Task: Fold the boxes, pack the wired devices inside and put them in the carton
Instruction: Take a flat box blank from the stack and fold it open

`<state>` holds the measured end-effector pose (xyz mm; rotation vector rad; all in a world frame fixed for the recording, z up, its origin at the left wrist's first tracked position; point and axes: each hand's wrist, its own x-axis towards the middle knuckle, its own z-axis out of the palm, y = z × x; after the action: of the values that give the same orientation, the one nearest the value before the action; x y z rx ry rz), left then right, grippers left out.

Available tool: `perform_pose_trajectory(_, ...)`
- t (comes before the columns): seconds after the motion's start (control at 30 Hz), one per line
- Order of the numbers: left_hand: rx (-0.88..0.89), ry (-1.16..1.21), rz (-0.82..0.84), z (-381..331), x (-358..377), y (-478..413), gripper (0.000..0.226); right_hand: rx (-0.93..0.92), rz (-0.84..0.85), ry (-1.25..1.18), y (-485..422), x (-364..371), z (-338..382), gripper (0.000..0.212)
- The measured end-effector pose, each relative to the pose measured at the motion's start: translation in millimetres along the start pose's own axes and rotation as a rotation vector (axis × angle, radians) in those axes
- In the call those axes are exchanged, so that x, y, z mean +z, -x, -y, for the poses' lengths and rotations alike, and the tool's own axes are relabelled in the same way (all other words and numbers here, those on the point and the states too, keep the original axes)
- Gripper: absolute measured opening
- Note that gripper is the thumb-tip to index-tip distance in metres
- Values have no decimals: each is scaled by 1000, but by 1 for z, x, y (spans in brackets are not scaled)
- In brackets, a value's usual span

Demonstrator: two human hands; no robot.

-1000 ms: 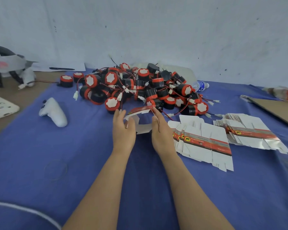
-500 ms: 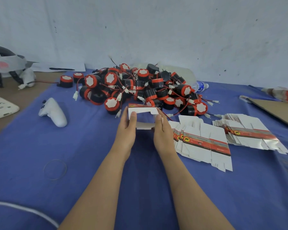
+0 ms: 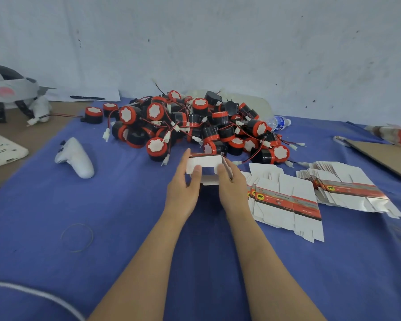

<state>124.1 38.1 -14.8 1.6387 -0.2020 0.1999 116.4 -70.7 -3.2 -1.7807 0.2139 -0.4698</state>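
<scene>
The box [image 3: 204,162] is held up off the blue cloth [image 3: 125,228], just in front of the heap of wired devices [image 3: 195,126], and is grasped from both sides. It is pinched by the left hand [image 3: 183,188], with the thumb laid on the near white face and the fingers hidden behind. It is gripped the same way by the right hand [image 3: 233,184]. This two-sided hold is probably used so that the thin card can be squared into a tube and its flaps tucked. A notch is seen in the lower edge, and a loose flap stands out at the right end.

The card is matt white inside, with a red printed band along the top edge. The same band, with a yellow badge, is shown on the flat box blanks [image 3: 285,200], which are fanned out beside the right wrist so that the next one can be reached easily. A second fanned stack [image 3: 347,184] is laid further right.

The devices are short black cylinders with red rims and white scalloped faces. They are tangled together by thin red and black leads ending in white plugs. A brown cardboard panel [image 3: 384,156], possibly part of the carton, is laid at the far right. A white controller [image 3: 75,158] and a rubber band [image 3: 77,237] are left on the cloth.
</scene>
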Motion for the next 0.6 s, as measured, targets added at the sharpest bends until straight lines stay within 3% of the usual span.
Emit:
perform_pose_trajectory(0.13,-94,175,-65,-3,0,-2,48,36,-15,-41,-2,-3,-1,33)
perform_pose_trajectory(0.43,33,-100,10,-2,4,1,53,104,-29,-190,1,5,2,31)
perform_pose_trajectory(0.6,-31,-48,-16,-3,1,0,41,147,-19,-271,0,4,1,33)
